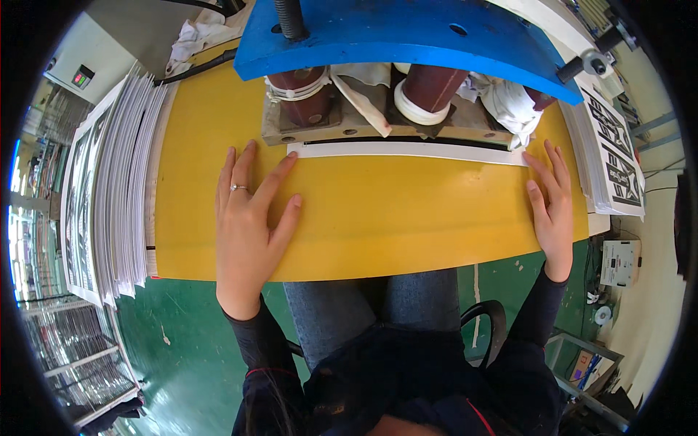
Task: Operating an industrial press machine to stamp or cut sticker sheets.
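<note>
A white sheet lies on the yellow tabletop, with only a narrow strip of its near edge showing. The rest of it is hidden under the press, which has a blue top plate and dark red posts. My left hand rests flat on the table with spread fingers, its index fingertip at the sheet's left end. At the sheet's right end, my right hand touches the corner with its fingers apart. Neither hand grips anything.
A tall stack of printed sheets stands at the table's left side. Another printed stack sits to the right. White cloths are wrapped round the press posts. A grey control box stands at the far left, and a black cable crosses the table corner.
</note>
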`<act>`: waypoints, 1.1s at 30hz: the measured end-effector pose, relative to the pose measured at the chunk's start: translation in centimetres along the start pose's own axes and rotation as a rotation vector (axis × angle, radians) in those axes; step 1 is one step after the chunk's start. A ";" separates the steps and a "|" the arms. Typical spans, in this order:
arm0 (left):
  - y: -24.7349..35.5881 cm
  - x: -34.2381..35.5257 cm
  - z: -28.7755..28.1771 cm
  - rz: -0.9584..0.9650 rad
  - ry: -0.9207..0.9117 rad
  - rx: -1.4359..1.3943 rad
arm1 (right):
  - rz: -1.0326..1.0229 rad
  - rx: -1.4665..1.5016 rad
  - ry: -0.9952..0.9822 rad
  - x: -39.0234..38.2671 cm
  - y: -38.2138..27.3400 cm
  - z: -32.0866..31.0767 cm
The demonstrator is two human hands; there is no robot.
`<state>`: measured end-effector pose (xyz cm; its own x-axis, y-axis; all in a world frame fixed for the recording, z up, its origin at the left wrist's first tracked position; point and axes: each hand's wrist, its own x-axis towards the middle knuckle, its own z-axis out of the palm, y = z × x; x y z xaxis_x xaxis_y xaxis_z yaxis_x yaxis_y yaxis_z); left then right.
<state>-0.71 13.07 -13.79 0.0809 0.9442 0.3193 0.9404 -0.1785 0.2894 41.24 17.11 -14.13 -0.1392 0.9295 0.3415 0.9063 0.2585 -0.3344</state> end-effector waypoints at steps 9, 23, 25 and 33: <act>0.1 0.2 0.0 -0.030 -0.013 -0.015 | 0.022 0.061 -0.046 0.3 0.2 -0.2; 0.0 0.2 0.0 -0.039 -0.016 -0.020 | 0.042 0.083 -0.048 0.3 0.3 -0.1; 0.0 0.2 -0.1 -0.031 -0.011 -0.020 | 0.042 0.087 -0.046 0.4 0.3 -0.2; 0.0 0.5 0.2 0.003 0.005 -0.063 | 0.022 0.075 -0.039 0.2 0.3 -0.4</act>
<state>-0.65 13.59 -13.82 0.0818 0.9424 0.3243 0.9175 -0.1983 0.3447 41.67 17.23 -13.79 -0.1365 0.9442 0.2996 0.8768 0.2559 -0.4071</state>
